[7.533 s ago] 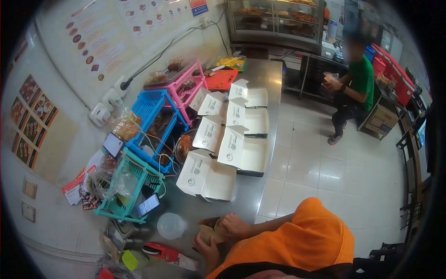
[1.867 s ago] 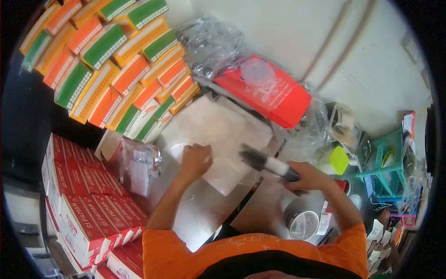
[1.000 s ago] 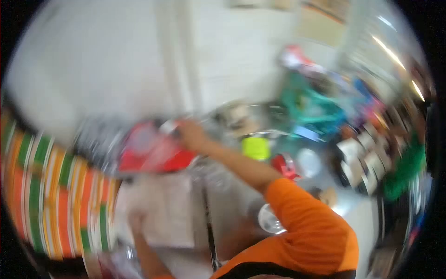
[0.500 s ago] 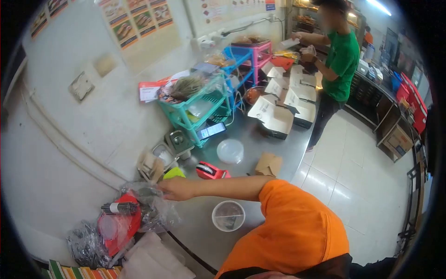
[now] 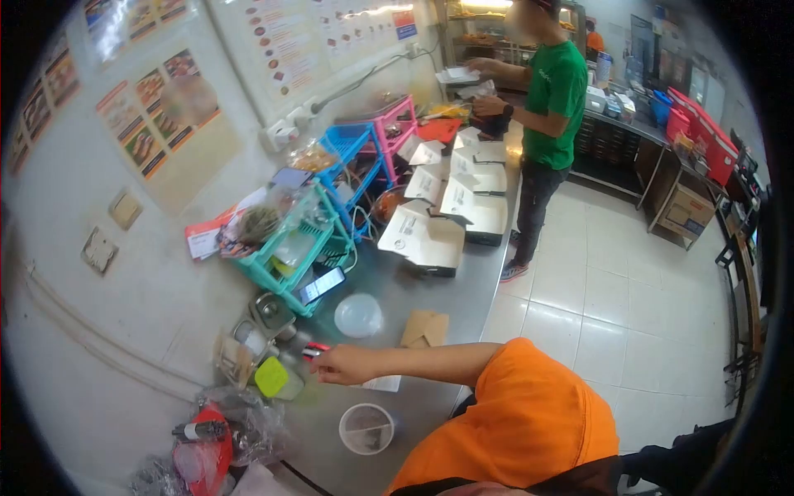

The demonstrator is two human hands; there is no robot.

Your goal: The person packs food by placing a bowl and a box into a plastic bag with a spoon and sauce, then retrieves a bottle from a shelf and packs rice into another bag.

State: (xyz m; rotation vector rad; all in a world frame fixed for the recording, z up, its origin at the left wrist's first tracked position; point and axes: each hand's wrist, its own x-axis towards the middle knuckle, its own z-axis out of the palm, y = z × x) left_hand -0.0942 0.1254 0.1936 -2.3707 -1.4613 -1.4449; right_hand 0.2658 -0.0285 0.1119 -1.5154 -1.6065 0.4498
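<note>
My right hand (image 5: 337, 364) reaches across the metal table with its fingers closed round a red tape dispenser (image 5: 314, 350), which it mostly covers. Just left of the fingers stands a jar with a lime-green lid (image 5: 271, 378). A white piece (image 5: 385, 383) shows below my wrist. Nearer to me is a round white tub (image 5: 366, 428) with a divider. Beyond the hand are a clear round container (image 5: 358, 316) and a folded brown box (image 5: 425, 328). My left hand is out of view.
Open white boxes (image 5: 422, 236) line the table farther off. Coloured racks (image 5: 277, 269) with a phone (image 5: 322, 285) stand along the wall. A person in a green shirt (image 5: 556, 95) handles something at the far end. Plastic bags (image 5: 248, 426) and a red item (image 5: 203, 465) lie lower left.
My right hand has moved from the plastic bags at the wall side to the red tape dispenser and closed on it. The view has turned, so the table things appear lower and farther left.
</note>
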